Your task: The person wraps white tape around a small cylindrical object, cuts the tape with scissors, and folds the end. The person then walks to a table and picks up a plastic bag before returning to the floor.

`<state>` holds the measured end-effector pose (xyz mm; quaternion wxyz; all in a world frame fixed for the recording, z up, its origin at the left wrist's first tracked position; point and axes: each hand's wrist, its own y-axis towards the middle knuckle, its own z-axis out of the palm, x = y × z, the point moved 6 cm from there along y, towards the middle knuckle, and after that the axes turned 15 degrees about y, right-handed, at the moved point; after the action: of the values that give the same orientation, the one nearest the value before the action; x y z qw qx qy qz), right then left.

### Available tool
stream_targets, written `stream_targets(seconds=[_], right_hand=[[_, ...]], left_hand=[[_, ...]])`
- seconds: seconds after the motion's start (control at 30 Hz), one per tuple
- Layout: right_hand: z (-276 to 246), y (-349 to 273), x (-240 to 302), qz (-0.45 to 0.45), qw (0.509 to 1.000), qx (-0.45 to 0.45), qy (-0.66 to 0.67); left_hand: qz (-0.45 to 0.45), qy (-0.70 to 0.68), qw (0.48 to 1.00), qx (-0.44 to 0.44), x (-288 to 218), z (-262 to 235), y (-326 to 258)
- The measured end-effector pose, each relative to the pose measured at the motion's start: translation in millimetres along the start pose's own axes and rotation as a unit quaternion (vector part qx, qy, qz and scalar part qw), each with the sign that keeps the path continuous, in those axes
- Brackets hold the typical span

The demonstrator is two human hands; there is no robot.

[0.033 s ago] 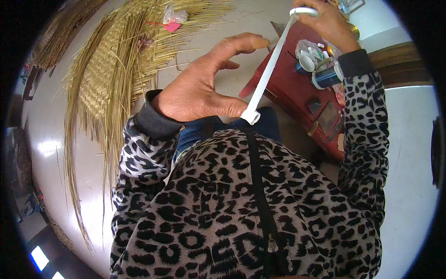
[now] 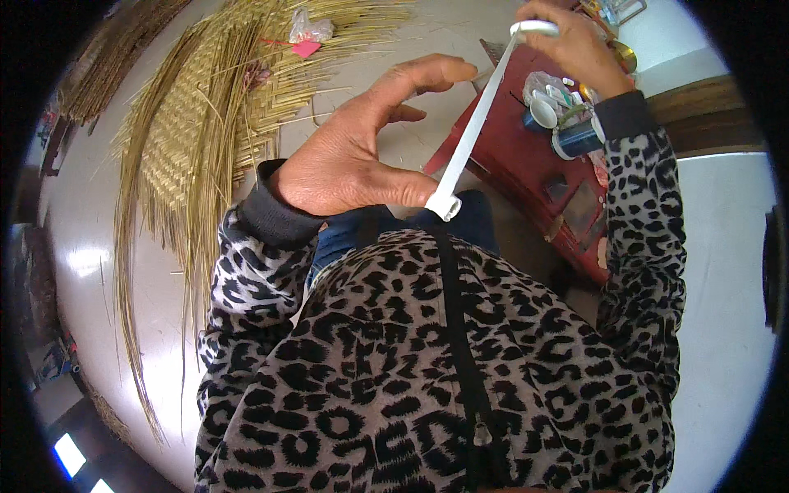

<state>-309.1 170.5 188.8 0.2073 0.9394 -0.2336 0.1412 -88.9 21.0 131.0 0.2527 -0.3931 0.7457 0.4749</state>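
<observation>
white tape strip point(image 2: 477, 115) runs taut and slanted between the two hands, from low near the chest up toward the top of the view. its lower end, folded over into a small loop, is pinched at the tip of the left hand's thumb point(image 2: 403, 191), pressed against the side of the left hand point(image 2: 353, 152); the other fingers point(image 2: 427, 74) of that hand are spread and curved above the strip, not touching it. the upper end of the strip goes into the right hand point(image 2: 567, 41), which is closed around a small white roll point(image 2: 534, 28) that shows at the fingertips, so this hand grips the roll while the strip comes off it. both wrists come out of dark cuffs on leopard-print sleeves point(image 2: 641, 214), and the same print covers the jacket front with its dark zip point(image 2: 456, 329) just below the strip's lower end. beyond the right hand, a red low table point(image 2: 509, 164) carries a blue roll point(image 2: 579, 140) and small white things that are too small to tell. to the left, on the pale floor point(image 2: 90, 246), lies a partly woven mat of yellow straw point(image 2: 189, 140) with long loose stalks fanning out, and a small clear bag point(image 2: 308, 29) with a pink scrap beside it rests on the straw's far edge.
</observation>
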Motion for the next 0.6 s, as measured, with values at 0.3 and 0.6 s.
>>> stream_targets(seconds=[0.3,0.6], right_hand=[[60.4,-47.8,-25.7,0.074,0.968,0.132,0.201],[95.6,-107.8,18.4,0.122,0.912,0.216,0.326]], left_hand=[[-0.024,-0.240,0.957,-0.159,8.6,-35.9,8.2],[-0.102,-0.246,0.920,-0.287,41.2,-50.5,-24.0]])
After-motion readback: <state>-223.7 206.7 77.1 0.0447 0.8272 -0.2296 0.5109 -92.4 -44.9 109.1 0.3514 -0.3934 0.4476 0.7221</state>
